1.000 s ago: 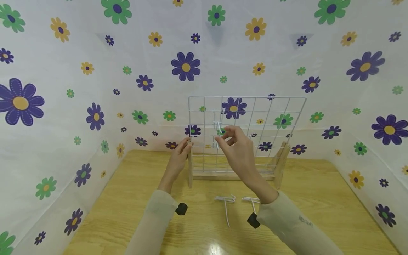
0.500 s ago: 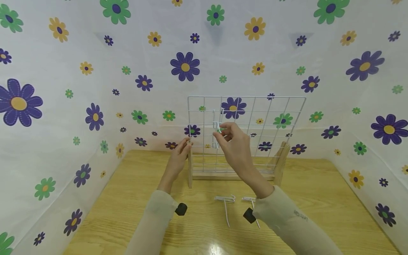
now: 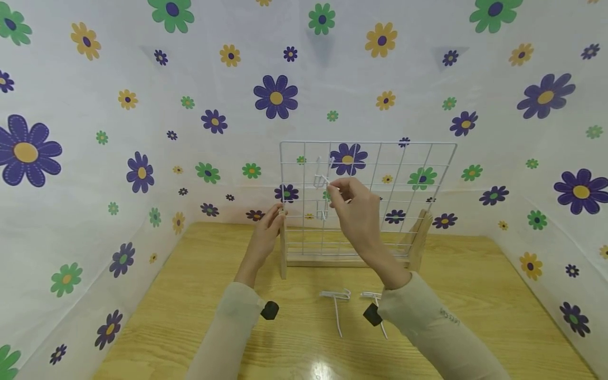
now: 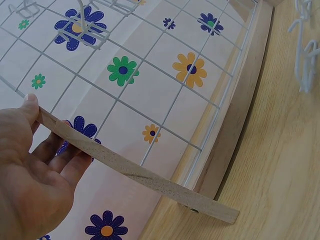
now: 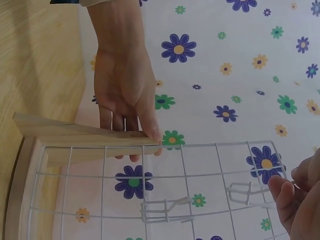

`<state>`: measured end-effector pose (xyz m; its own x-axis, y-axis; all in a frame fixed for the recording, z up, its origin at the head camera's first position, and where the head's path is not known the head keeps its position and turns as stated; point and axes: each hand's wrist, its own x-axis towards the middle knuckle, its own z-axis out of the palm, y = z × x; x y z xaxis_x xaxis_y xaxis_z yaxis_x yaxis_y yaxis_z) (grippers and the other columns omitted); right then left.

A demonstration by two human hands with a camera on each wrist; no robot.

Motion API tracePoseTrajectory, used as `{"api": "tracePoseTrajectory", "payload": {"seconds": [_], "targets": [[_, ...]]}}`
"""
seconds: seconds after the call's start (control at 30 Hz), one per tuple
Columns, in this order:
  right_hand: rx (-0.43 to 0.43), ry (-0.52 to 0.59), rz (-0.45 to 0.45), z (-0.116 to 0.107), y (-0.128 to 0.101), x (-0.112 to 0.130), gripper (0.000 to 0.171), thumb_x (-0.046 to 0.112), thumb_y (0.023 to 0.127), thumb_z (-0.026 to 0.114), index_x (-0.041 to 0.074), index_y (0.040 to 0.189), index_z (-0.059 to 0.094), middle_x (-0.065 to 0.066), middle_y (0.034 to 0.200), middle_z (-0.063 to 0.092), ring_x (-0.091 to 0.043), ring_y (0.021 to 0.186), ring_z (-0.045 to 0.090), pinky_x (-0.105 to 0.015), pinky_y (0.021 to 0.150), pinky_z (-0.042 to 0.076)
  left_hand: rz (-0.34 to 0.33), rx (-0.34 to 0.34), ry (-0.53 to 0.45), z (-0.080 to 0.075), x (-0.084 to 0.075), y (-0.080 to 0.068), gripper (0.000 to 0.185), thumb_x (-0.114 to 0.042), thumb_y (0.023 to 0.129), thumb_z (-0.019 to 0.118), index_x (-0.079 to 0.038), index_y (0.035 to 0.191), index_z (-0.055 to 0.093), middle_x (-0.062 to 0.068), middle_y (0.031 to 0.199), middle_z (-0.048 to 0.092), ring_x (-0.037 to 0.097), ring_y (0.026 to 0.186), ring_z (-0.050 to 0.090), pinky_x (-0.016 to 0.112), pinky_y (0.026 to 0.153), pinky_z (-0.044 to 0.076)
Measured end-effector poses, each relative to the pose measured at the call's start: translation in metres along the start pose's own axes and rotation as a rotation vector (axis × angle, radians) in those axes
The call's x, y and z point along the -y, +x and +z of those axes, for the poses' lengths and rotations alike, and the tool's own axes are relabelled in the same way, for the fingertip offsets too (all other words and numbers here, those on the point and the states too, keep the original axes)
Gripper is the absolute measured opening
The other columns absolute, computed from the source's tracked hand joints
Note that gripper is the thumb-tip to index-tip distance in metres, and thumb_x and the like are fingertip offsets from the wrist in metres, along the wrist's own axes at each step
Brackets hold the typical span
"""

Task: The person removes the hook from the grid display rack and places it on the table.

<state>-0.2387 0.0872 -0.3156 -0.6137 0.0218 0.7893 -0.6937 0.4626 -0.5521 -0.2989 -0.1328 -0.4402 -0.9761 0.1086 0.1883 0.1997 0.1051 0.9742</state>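
A white wire grid panel stands upright in a wooden stand. My left hand holds the stand's left upright, thumb on one side and fingers on the other. My right hand pinches the prong of a white wire display hook between thumb and fingertips. This hook's wire back overlaps the grid's upper left part and stands at a slant in the right wrist view. Below it, a second white hook hangs on the grid. The prong's end is hidden in my right fingers.
On the wooden table in front of the stand lie two more white wire hooks, a left one and a right one, partly covered by the black wrist device. A flowered white sheet encloses the back and sides.
My right hand first moved slightly left and up, then back to the right, and the hook in it has tilted. The left hand keeps its hold on the upright.
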Motion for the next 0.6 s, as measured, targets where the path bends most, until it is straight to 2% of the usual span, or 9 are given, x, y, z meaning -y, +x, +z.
{"api": "tracePoseTrajectory", "payload": {"seconds": [0.4, 0.6], "targets": [[-0.073, 0.047, 0.002, -0.013, 0.009, -0.001, 0.008, 0.002, 0.097, 0.069, -0.006, 0.100, 0.071, -0.011, 0.074, 0.073, -0.019, 0.059, 0.064, -0.013, 0.042, 0.033, 0.006, 0.011, 0.001, -0.001, 0.001, 0.000, 0.051, -0.034, 0.112, 0.046, -0.015, 0.159, 0.040, 0.015, 0.158, 0.045, 0.032, 0.146, 0.042, 0.045, 0.119, 0.039], [-0.079, 0.067, 0.008, -0.022, 0.009, 0.003, 0.009, 0.002, 0.097, 0.070, -0.006, 0.100, 0.072, -0.011, 0.076, 0.074, -0.015, 0.060, 0.064, -0.014, 0.041, 0.033, 0.002, 0.022, -0.016, -0.001, -0.001, -0.001, 0.053, -0.034, 0.112, 0.045, -0.013, 0.160, 0.038, 0.017, 0.159, 0.043, 0.033, 0.147, 0.040, 0.045, 0.121, 0.037]]}}
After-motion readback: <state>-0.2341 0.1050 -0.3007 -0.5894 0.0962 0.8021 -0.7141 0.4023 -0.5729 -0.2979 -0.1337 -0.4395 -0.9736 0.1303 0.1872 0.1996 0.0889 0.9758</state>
